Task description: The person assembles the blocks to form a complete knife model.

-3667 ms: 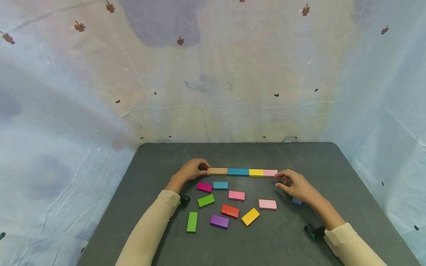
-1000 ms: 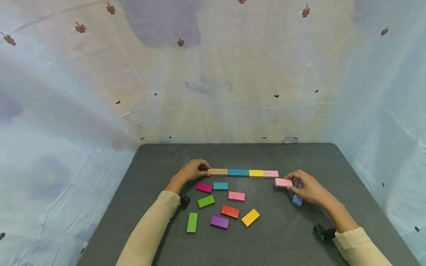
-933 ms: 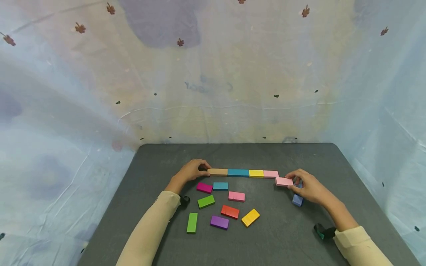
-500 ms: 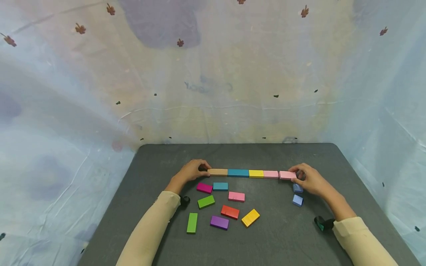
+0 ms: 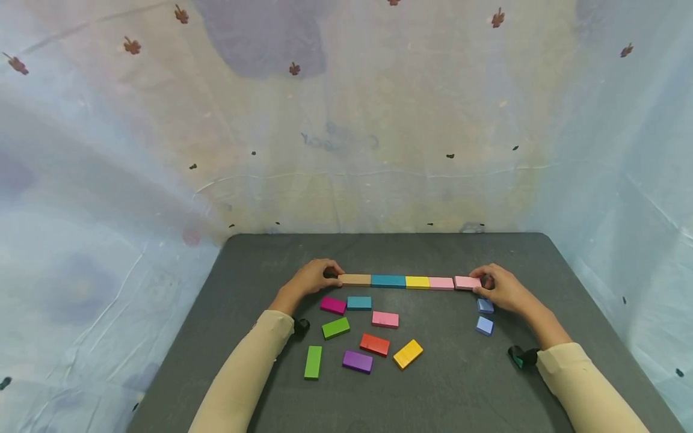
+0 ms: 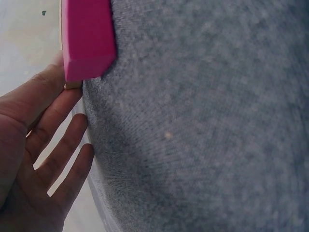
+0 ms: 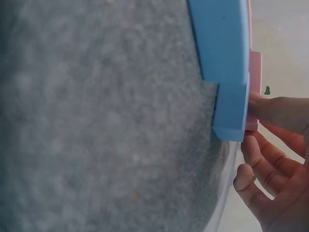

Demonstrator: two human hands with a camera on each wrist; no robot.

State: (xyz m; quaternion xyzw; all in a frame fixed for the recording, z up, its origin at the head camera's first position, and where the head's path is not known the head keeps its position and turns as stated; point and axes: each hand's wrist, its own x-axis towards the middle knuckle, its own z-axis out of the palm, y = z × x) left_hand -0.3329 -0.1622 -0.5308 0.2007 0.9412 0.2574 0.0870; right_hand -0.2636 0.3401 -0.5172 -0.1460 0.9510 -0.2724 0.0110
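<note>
Five or several blocks lie end to end in a row: a tan block point(image 5: 354, 280), a blue block point(image 5: 388, 281), a yellow block point(image 5: 417, 282), a pink block point(image 5: 441, 284) and, at the right end, another pink block point(image 5: 467, 283). My left hand point(image 5: 312, 277) pinches the tan block's left end; in the left wrist view its other fingers point(image 6: 72, 135) are spread apart. With thumb and fingers, my right hand point(image 5: 500, 287) holds the end pink block, which shows a thin gap from its neighbour.
Nearer me lie loose blocks: magenta point(image 5: 332, 305), teal point(image 5: 359, 303), pink point(image 5: 385, 319), two green point(image 5: 335, 328), red point(image 5: 375, 344), purple point(image 5: 357, 361) and yellow-orange point(image 5: 408, 354). Two light-blue blocks point(image 5: 484, 326) lie below my right hand. A patterned sheet point(image 5: 346, 150) hangs behind the dark table point(image 5: 433, 397).
My right hand took the loose pink block from the table and brought it up to the row's right end, aligning it there. My left hand has stayed at the tan block.
</note>
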